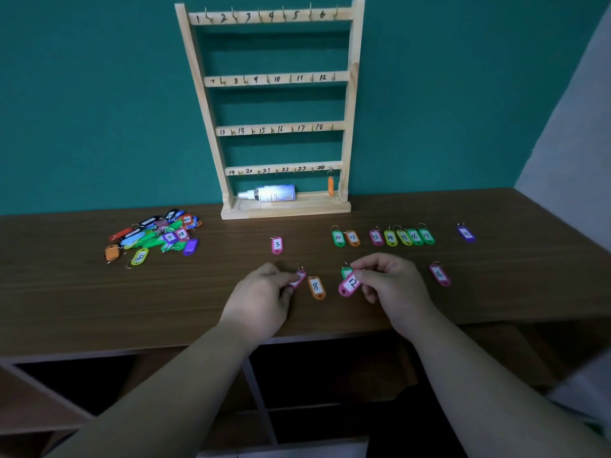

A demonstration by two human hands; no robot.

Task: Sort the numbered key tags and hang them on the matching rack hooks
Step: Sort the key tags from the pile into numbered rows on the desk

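A wooden rack (pixel 347 104) with hooks numbered 1 to 24 stands at the back of the table. One orange tag (pixel 330 186) hangs on hook 24. My left hand (pixel 264 299) pinches a pink tag (pixel 298 279) on the tabletop. My right hand (pixel 390 285) holds a pink tag marked 12 (pixel 349 285), with a green tag (pixel 346 271) partly hidden behind it. An orange tag 8 (pixel 316 287) lies between my hands. Pink tag 3 (pixel 277 245) lies farther back. A row of tags 10 to 17 (pixel 383 237) lies right of centre.
A heap of unsorted tags (pixel 155 234) lies at the left of the brown table (pixel 99 309). A white spray bottle (pixel 271 193) lies on the rack's base. A pink tag 16 (pixel 439 274) and a purple tag (pixel 466 233) lie at the right.
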